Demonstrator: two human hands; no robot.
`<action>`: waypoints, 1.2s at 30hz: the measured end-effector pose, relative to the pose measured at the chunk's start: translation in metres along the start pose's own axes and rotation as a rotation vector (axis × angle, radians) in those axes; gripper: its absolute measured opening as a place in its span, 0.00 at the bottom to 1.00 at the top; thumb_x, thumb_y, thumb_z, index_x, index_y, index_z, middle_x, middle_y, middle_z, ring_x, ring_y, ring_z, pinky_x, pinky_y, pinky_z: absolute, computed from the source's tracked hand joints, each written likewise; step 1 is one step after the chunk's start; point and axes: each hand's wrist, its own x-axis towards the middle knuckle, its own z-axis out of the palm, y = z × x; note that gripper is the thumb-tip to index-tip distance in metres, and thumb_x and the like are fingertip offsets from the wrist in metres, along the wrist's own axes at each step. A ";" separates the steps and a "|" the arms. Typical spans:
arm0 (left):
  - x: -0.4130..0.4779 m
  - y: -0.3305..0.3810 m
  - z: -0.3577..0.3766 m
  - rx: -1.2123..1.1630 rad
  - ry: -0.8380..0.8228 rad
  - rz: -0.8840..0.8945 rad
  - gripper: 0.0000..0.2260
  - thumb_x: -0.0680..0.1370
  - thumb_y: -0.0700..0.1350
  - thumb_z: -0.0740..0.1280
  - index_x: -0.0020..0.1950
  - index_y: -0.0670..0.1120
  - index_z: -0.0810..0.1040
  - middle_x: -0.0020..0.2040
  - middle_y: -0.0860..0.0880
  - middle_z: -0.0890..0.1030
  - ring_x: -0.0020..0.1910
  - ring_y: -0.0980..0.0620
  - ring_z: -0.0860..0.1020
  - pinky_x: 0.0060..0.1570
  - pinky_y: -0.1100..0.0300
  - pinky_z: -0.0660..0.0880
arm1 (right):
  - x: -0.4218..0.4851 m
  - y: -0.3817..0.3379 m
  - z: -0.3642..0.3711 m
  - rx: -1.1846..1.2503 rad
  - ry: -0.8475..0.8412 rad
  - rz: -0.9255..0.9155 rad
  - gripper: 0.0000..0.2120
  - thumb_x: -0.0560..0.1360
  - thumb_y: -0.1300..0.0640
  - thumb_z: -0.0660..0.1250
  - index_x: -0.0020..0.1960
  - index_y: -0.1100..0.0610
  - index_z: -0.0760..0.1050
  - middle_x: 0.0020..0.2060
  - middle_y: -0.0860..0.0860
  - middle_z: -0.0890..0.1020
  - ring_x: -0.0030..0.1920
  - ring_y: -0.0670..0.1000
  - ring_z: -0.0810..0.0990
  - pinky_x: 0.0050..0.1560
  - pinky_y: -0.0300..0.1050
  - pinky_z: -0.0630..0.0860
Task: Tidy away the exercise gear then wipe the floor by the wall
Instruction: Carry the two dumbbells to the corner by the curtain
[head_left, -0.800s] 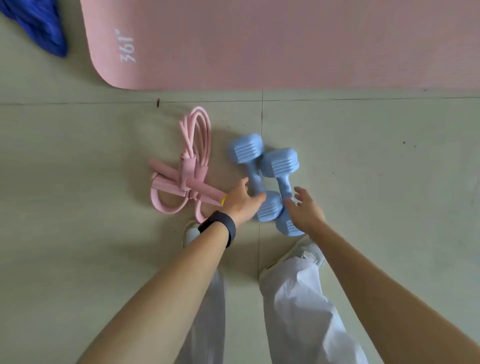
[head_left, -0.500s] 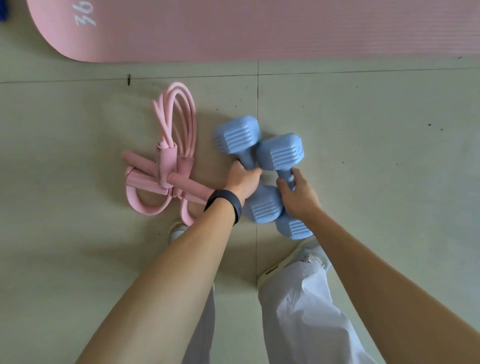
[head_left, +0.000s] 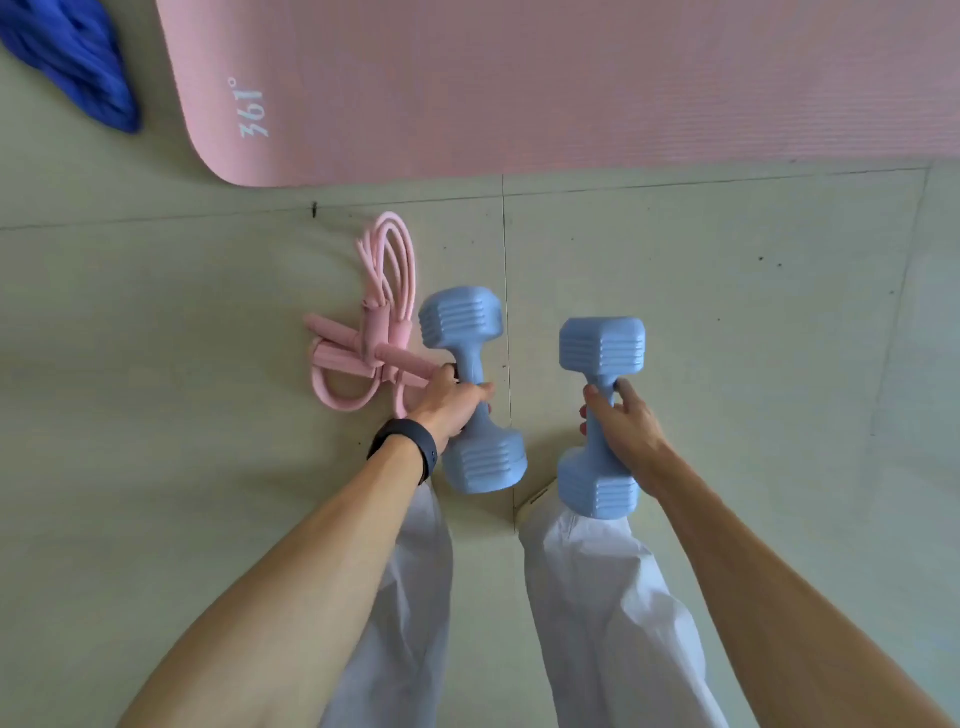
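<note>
The fingers of our left hand (head_left: 449, 402) are curled tight round the handle of one blue dumbbell (head_left: 467, 364). Those of our right hand (head_left: 623, 426) wrap the handle of the second dumbbell (head_left: 601, 345), and the two weights are apart. A dark wristband (head_left: 410, 447) sits on our left wrist. Just beside the left hand, a pink pull rope (head_left: 374, 332) lies on the pale floor (head_left: 156, 415), its near handle end hidden by our knuckles. Beyond lie a pink mat (head_left: 571, 88) and a blue cloth (head_left: 78, 62). The right dumbbell's lower end overlaps our white trousers (head_left: 597, 597).
</note>
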 end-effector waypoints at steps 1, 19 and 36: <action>-0.020 0.004 -0.005 -0.002 -0.013 0.002 0.20 0.67 0.46 0.72 0.57 0.43 0.74 0.46 0.43 0.81 0.48 0.41 0.83 0.54 0.41 0.80 | -0.021 -0.004 -0.005 0.007 0.001 -0.001 0.10 0.81 0.51 0.62 0.53 0.58 0.72 0.42 0.54 0.80 0.39 0.52 0.80 0.46 0.49 0.78; -0.601 0.193 -0.055 0.410 -0.143 0.799 0.17 0.81 0.61 0.57 0.51 0.47 0.70 0.38 0.48 0.77 0.32 0.50 0.77 0.42 0.51 0.75 | -0.594 -0.164 -0.149 0.115 0.461 -0.475 0.09 0.82 0.47 0.57 0.50 0.52 0.69 0.42 0.49 0.83 0.35 0.47 0.84 0.41 0.44 0.76; -0.761 0.221 0.241 0.847 -0.375 1.190 0.16 0.82 0.59 0.58 0.54 0.46 0.71 0.40 0.47 0.79 0.32 0.53 0.78 0.39 0.57 0.76 | -0.699 -0.040 -0.359 0.574 0.797 -0.690 0.09 0.83 0.51 0.59 0.47 0.55 0.67 0.36 0.52 0.75 0.30 0.50 0.73 0.35 0.46 0.74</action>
